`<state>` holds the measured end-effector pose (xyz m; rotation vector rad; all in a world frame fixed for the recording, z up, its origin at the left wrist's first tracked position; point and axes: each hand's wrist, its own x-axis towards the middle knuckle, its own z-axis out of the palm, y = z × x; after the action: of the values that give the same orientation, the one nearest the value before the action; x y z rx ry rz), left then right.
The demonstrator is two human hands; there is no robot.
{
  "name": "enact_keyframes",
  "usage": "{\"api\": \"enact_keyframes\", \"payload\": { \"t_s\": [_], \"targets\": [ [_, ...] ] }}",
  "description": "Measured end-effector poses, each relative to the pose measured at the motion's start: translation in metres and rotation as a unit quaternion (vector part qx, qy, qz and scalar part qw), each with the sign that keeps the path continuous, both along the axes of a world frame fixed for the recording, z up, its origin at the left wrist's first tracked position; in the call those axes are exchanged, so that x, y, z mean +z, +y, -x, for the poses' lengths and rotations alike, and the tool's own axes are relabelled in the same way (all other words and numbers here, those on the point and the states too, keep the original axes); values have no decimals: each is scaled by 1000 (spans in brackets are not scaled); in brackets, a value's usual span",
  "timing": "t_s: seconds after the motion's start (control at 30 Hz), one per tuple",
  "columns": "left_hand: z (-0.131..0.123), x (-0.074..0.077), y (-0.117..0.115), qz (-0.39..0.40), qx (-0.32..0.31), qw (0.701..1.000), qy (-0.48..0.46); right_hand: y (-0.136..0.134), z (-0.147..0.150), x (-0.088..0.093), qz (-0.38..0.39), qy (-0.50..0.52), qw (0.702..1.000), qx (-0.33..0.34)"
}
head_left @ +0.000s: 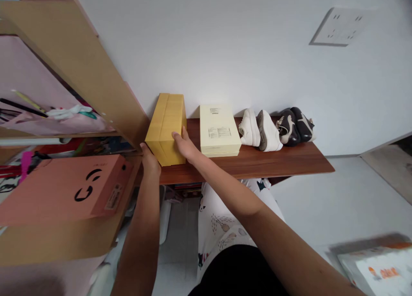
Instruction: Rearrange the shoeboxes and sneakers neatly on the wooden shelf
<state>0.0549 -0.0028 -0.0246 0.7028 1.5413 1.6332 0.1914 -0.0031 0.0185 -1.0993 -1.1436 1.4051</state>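
A yellow cardboard box (pixel 169 120) stands at the left end of the brown wooden shelf board (pixel 257 163). My left hand (pixel 149 160) grips its near left corner, thumb on the edge and the other fingers hidden. On its right side, my right hand (pixel 184 145) presses with the thumb on top, so the box is held between both hands. Just right of it lies a cream box (pixel 219 124) with printed labels. Farther right sit a pair of white sneakers (pixel 269 135) and a pair of dark sneakers (pixel 289 126).
A pink box (pixel 74 184) lies on the wooden shelving unit (pixel 86 68) at the left, with pens and small items above it. A socket plate (pixel 336 27) is on the wall behind the board. A white package (pixel 383 270) lies at the lower right.
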Motion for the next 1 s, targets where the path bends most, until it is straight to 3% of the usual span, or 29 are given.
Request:
{"api": "enact_keyframes", "payload": {
  "t_s": [0.1,0.2,0.3,0.4,0.67,1.0],
  "targets": [
    [-3,-18,0,27,27,998,-39,-2,-12,-2,-35,-4,999,-2],
    [-3,-27,-1,86,-6,993,-85,-6,-28,-2,-78,-30,996,-21],
    [2,-26,-2,127,-29,980,-153,-11,-40,-3,-122,-65,989,-49],
    [14,-19,-4,144,10,975,-172,-16,-45,-8,-133,-82,986,-62],
    [48,-2,-5,6,94,994,-48,-31,-27,-28,-34,-85,995,-31],
    [46,-25,9,-33,103,990,93,-29,-19,-66,36,-88,995,-23]
  ]
}}
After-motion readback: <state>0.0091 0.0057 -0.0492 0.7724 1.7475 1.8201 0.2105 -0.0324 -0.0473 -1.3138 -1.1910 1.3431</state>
